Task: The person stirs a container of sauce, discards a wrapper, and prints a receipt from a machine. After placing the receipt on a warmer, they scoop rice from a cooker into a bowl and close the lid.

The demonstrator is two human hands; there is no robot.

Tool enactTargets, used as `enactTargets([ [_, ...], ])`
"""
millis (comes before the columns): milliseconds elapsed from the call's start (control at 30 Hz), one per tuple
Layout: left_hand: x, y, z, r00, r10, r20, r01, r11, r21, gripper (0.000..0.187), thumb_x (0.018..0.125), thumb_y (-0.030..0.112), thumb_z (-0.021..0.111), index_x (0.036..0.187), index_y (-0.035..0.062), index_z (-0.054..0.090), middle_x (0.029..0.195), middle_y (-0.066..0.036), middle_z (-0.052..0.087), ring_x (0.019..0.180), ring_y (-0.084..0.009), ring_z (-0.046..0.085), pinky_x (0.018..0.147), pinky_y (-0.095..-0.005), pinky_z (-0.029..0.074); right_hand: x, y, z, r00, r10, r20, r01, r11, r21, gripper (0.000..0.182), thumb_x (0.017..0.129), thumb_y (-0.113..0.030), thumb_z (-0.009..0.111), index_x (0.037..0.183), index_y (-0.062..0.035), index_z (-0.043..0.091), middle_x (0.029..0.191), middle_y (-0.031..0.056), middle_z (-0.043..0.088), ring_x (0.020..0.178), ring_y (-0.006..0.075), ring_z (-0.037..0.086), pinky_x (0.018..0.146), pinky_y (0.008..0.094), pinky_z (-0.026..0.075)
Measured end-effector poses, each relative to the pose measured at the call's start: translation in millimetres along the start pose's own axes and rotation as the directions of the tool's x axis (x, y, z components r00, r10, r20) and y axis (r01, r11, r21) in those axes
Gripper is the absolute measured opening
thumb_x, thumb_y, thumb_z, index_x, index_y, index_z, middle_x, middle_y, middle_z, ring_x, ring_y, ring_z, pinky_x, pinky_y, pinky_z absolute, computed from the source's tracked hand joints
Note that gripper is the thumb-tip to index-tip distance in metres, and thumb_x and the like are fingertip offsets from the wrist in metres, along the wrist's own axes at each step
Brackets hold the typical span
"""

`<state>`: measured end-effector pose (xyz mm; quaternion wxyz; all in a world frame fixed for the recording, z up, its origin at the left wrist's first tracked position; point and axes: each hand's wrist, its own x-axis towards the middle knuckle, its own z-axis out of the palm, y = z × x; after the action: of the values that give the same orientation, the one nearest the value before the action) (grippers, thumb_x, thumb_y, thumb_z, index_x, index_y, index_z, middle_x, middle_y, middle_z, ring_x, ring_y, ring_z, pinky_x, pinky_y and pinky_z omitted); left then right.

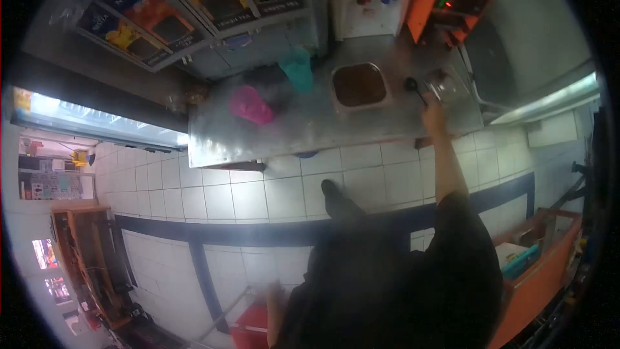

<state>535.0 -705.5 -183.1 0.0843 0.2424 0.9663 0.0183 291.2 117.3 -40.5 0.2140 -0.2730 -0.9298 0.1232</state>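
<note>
My right hand [433, 113] reaches out over the steel counter [303, 126], its fingers closed on the handle of a black ladle [411, 83]. The ladle's dark head is close to a shiny metal lid or tray [447, 85] on the right. To the left of the ladle sits a square metal pan [386, 99] with brown contents [359, 84]. Down at my side, my left hand [276, 292] is small and blurred, near a red stool or box [250, 326]; its fingers do not show clearly.
A pink jug [250, 105] and a teal jug [297, 70] stand on the counter's left part. Behind are a drink dispenser [194, 6], a white water dispenser [371, 10] and an orange machine [445, 3]. An orange wooden cabinet [536, 278] stands at lower right.
</note>
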Motion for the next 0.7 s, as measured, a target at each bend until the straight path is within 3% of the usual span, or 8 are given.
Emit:
enactTargets([
  [167,-27,4,-60,0.764,-0.392,0.513,0.568,0.786,-0.245,0.012,0.085,0.019,0.056,0.086,0.0073,0.061,0.077,-0.013,0.062,0.072,-0.0318,0.06,0.065,-0.0441,0.048,25,31,57,0.958,0.266,0.107,-0.247,0.955,-0.161,0.015,0.082,-0.004,0.06,0.097,-0.0017,0.057,0.092,0.0173,0.064,0.086,0.0363,0.063,0.074,0.044,0.047],
  [267,9,-11,-64,0.763,-0.354,0.54,0.551,0.793,-0.259,0.013,0.086,0.019,0.056,0.086,0.0077,0.062,0.079,-0.014,0.062,0.074,-0.0323,0.061,0.069,-0.0446,0.048,33,41,66,0.897,0.429,0.106,-0.44,0.889,0.124,0.015,0.083,-0.004,0.06,0.097,-0.0016,0.057,0.084,0.0153,0.062,0.078,0.0313,0.062,0.07,0.042,0.046],
  [400,129,-64,-43,0.962,-0.055,0.266,0.148,0.929,-0.339,0.015,0.086,0.021,0.055,0.087,0.0082,0.063,0.08,-0.014,0.062,0.077,-0.0331,0.061,0.073,-0.0454,0.048,26,5,22,0.966,0.257,-0.01,-0.252,0.938,-0.237,0.011,0.087,-0.007,0.059,0.097,-0.0019,0.057,0.081,0.0135,0.061,0.077,0.0254,0.061,0.068,0.0382,0.046],
  [467,258,-39,-103,0.7,-0.407,0.586,0.709,0.489,-0.508,0.019,0.088,0.019,0.056,0.096,0.0059,0.066,0.091,-0.021,0.063,0.089,-0.0357,0.06,0.077,-0.0466,0.046,18,-15,3,0.896,0.432,-0.099,-0.383,0.868,0.317,0.009,0.089,-0.01,0.06,0.094,-0.0033,0.056,0.077,0.0137,0.06,0.072,0.0231,0.061,0.066,0.0364,0.047],
  [533,356,-35,-129,0.96,0.18,-0.216,-0.272,0.789,-0.551,0.028,0.09,0.028,0.059,0.092,0.0003,0.065,0.082,-0.011,0.065,0.077,-0.0208,0.062,0.068,-0.0342,0.049,11,-104,-64,0.961,0.236,-0.146,-0.229,0.971,0.062,0.014,0.089,-0.015,0.063,0.097,-0.005,0.056,0.081,0.015,0.066,0.071,0.0283,0.066,0.065,0.0388,0.05],
  [567,400,-7,-178,0.936,-0.059,0.348,0.302,0.645,-0.702,0.022,0.089,0.021,0.058,0.096,0.0014,0.065,0.088,-0.013,0.066,0.084,-0.0262,0.063,0.074,-0.0363,0.05,4,-130,-77,0.963,0.217,-0.158,-0.205,0.975,0.091,0.016,0.09,-0.018,0.064,0.096,-0.0054,0.056,0.078,0.0138,0.066,0.067,0.0268,0.066,0.063,0.0374,0.05],
  [667,498,67,-272,0.842,0.531,-0.091,-0.484,0.67,-0.563,0.021,0.094,0.017,0.057,0.107,0.003,0.063,0.104,-0.016,0.066,0.098,-0.0297,0.064,0.085,-0.0412,0.05,-19,-218,-99,0.951,0.284,-0.121,-0.217,0.896,0.388,0.022,0.087,-0.021,0.07,0.095,-0.0065,0.056,0.075,0.0086,0.067,0.059,0.0177,0.064,0.055,0.0312,0.05],
  [700,517,96,-295,0.876,0.478,0.061,-0.295,0.633,-0.716,0.025,0.095,0.017,0.055,0.115,0.0039,0.061,0.112,-0.018,0.064,0.106,-0.0316,0.061,0.09,-0.0412,0.047,-23,-242,-101,0.949,0.304,-0.082,-0.223,0.832,0.507,0.024,0.086,-0.021,0.072,0.095,-0.0067,0.055,0.074,0.0067,0.067,0.057,0.0145,0.063,0.053,0.0296,0.05],
])
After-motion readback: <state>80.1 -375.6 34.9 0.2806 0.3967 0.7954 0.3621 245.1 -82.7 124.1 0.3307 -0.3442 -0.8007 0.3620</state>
